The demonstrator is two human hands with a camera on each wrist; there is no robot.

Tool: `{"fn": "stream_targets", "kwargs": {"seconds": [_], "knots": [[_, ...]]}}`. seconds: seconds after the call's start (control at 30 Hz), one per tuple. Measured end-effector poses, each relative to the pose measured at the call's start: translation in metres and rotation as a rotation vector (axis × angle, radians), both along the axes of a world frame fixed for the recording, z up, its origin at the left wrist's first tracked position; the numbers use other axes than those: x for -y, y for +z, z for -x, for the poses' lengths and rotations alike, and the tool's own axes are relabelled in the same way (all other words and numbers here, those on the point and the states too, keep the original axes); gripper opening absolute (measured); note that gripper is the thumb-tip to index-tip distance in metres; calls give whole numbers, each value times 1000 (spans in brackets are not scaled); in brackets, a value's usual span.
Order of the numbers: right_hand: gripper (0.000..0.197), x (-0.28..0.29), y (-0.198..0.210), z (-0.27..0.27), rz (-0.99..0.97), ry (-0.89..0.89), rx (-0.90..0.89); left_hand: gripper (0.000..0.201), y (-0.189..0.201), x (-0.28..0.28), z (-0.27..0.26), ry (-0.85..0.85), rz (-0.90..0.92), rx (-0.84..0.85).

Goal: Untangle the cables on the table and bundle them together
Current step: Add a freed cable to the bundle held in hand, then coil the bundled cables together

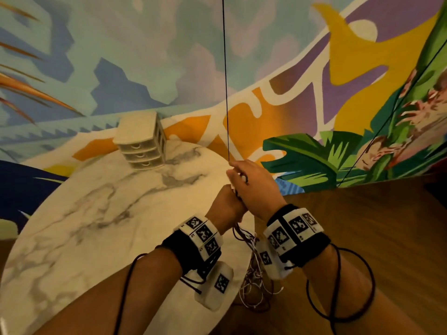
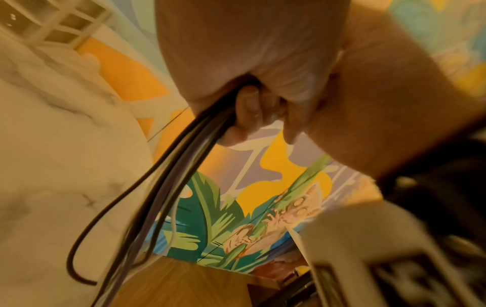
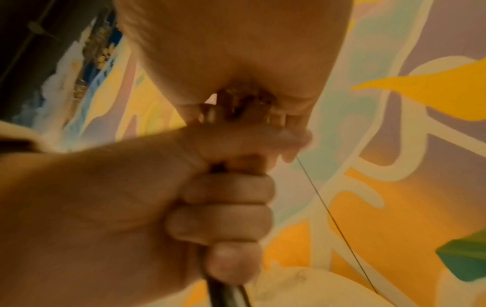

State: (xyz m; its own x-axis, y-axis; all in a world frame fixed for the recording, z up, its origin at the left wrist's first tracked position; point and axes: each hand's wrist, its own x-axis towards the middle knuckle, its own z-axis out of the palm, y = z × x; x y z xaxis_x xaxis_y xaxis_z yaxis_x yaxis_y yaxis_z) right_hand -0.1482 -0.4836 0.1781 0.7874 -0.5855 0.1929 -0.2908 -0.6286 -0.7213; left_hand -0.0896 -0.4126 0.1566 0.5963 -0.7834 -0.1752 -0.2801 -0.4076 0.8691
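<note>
My left hand [image 1: 228, 199] is a fist round a bundle of cables [image 1: 251, 264], which hangs in tangled dark, white and reddish strands past the table's right edge. In the left wrist view the left hand [image 2: 249, 112] clamps several dark, grey and white cables [image 2: 170, 187] that trail downward. Directly above and touching it, my right hand [image 1: 238, 175] pinches a thin black cable [image 1: 226, 81] that runs taut straight up out of view. The right wrist view shows the right hand [image 3: 249, 108] over the left hand [image 3: 218, 207], with the thin cable [image 3: 334, 218] slanting away.
A round marble table [image 1: 96, 226] lies to the left, with a small white drawer unit [image 1: 142, 141] at its far edge. A wooden surface [image 1: 362, 226] is on the right. A painted mural wall stands behind. Black wristband cords [image 1: 338, 286] loop off my forearms.
</note>
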Motion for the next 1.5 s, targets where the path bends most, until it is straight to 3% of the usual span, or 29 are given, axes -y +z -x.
{"fn": "stream_targets", "kwargs": {"seconds": [0.07, 0.33, 0.4, 0.53, 0.7, 0.8, 0.87, 0.97, 1.03, 1.33, 1.5], "knots": [[37, 1, 1, 1, -102, 14, 15, 12, -2, -4, 0, 50, 2, -37], [54, -1, 12, -3, -100, 148, -105, 17, 2, -19, 2, 38, 228, -124], [52, -3, 12, -2, -80, 165, -117, 12, 3, -21, 0, 50, 225, -117], [50, -8, 2, 1, -30, 180, -151, 25, -5, -25, -9, 86, 178, -84], [54, 0, 4, 2, -19, 210, -293, 8, -6, -22, -4, -4, 138, -44], [57, 0, 6, 3, -26, 301, -299, 15, -4, -20, -7, 9, 75, 10], [55, 4, 6, 4, -136, 315, -245, 11, -2, -22, -8, -2, 147, -26], [51, 11, 3, 4, -471, 232, -21, 14, 5, -26, -2, -54, 250, -133], [45, 16, 2, 5, -565, 214, 36, 16, 3, -25, -1, -62, 298, -173], [26, 9, -2, 8, -671, 299, 32, 25, -4, -20, -1, -16, 338, -198], [41, 7, -1, 6, -767, 250, 57, 24, 0, -26, -2, -52, 321, -236]]}}
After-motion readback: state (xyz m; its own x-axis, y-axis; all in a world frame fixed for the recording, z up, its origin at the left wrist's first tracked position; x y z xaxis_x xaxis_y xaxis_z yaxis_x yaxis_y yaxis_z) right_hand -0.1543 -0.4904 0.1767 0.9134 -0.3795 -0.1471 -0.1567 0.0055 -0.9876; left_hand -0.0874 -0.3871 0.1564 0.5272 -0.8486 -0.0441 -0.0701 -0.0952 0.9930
